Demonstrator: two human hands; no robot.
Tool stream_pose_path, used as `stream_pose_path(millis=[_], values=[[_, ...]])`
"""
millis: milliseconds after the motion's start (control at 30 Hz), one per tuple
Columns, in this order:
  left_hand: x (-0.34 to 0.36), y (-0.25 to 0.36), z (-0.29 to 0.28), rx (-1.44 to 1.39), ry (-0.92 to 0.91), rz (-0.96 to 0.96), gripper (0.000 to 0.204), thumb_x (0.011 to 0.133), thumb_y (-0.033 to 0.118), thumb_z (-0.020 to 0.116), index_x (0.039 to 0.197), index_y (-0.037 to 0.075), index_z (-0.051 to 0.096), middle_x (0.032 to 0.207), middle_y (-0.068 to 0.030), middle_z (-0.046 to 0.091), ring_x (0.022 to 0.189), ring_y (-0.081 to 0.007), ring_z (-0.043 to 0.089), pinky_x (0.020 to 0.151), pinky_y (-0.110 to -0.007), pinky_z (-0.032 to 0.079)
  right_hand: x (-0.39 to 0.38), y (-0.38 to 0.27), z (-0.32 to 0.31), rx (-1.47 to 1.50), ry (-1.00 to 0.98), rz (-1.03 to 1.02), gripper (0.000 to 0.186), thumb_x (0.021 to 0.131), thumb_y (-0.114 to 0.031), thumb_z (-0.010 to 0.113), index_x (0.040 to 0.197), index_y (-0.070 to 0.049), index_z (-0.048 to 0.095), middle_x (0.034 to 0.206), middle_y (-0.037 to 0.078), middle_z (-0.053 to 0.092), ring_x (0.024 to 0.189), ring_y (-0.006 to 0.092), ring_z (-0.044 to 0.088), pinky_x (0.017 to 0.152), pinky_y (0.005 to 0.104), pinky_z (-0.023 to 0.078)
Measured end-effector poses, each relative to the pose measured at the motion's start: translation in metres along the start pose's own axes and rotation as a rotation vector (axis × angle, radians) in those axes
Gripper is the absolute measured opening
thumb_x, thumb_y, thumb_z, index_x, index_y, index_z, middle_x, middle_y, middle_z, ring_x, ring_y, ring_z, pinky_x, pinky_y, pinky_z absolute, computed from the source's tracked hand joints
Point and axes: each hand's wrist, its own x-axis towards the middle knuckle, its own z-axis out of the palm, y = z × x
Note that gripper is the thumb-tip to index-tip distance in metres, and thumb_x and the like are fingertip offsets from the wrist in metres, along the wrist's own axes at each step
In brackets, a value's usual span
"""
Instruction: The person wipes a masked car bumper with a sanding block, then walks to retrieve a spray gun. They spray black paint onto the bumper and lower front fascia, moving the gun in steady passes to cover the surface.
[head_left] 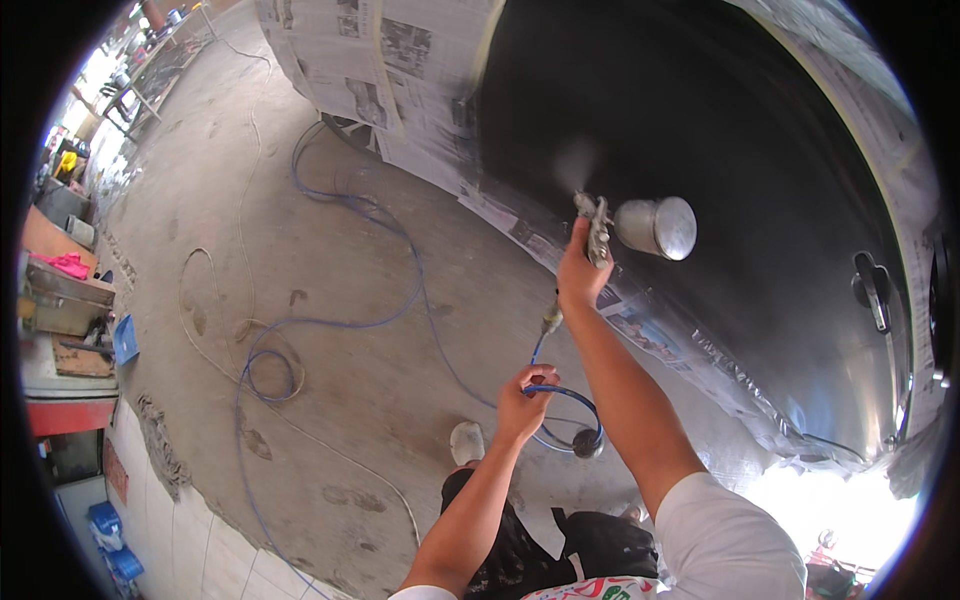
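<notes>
My right hand [583,270] is wrapped round the grip of a metal spray gun [598,228], which has a silver paint cup [657,228] on its right side. A pale mist fans out from the nozzle toward a black car door [640,110]. Below the gun's handle a fitting [551,318] joins it to a blue air hose [575,397]. Lower down, my left hand [526,399] is closed on a loop of that hose, well apart from the door. Newspaper [400,70] edged with tape masks the panels around the black surface.
The blue hose [330,324] runs in loops over the concrete floor [330,430], beside a thin pale cord [340,452]. A door handle [873,290] sits at the right. Along the left stand cluttered shelves [70,300] and blue packages [112,540]. My shoe [467,441] is near the hose.
</notes>
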Motion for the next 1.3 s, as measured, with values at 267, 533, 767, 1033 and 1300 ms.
stream_pose_path(millis=[267,533,767,1033,1300], values=[[0.022,0.012,-0.055,-0.015,0.086,0.056,0.019,0.098,0.013,0.075,0.113,0.002,0.072,0.090,-0.0011,0.071,0.085,-0.0072,0.062,0.076,-0.024,0.049,0.012,-0.045,0.135,-0.104,-0.043,-0.126,0.048,0.092,-0.051,0.074,0.106,-0.006,0.075,0.094,0.022,0.075,0.099,0.0477,0.068,0.086,0.0492,0.053],[0.009,0.010,-0.028,-0.001,0.092,0.016,0.016,0.097,-0.001,0.065,0.111,0.003,0.073,0.091,0.0015,0.067,0.084,-0.0066,0.060,0.076,-0.023,0.048,0.041,-0.055,0.047,-0.145,0.001,-0.106,0.045,0.092,-0.048,0.075,0.103,-0.005,0.075,0.090,0.023,0.074,0.096,0.0478,0.068,0.083,0.0484,0.053],[-0.060,-0.010,0.079,0.139,-0.142,0.031,0.020,0.095,0.011,0.075,0.112,0.000,0.072,0.088,-0.0026,0.072,0.081,-0.0073,0.062,0.072,-0.023,0.049,0.036,-0.025,-0.189,-0.225,0.073,-0.070,0.042,0.093,-0.045,0.076,0.095,-0.003,0.072,0.078,0.021,0.070,0.080,0.0454,0.066,0.075,0.0458,0.052],[-0.196,-0.073,0.249,0.285,-0.471,0.095,0.021,0.094,0.012,0.077,0.111,0.001,0.073,0.084,-0.0027,0.070,0.076,-0.0053,0.060,0.069,-0.022,0.048,0.017,0.007,-0.496,-0.212,0.240,0.007,0.043,0.092,-0.049,0.076,0.092,-0.006,0.070,0.076,0.016,0.070,0.073,0.0371,0.067,0.071,0.0442,0.052],[-0.349,-0.154,0.402,0.456,-0.769,0.098,0.015,0.093,0.005,0.070,0.108,0.001,0.073,0.084,0.0023,0.068,0.072,-0.0023,0.055,0.066,-0.019,0.045,-0.007,0.039,-0.789,-0.146,0.433,0.016,0.035,0.094,-0.040,0.076,0.094,-0.006,0.071,0.070,0.011,0.067,0.066,0.0225,0.064,0.066,0.0394,0.050]])
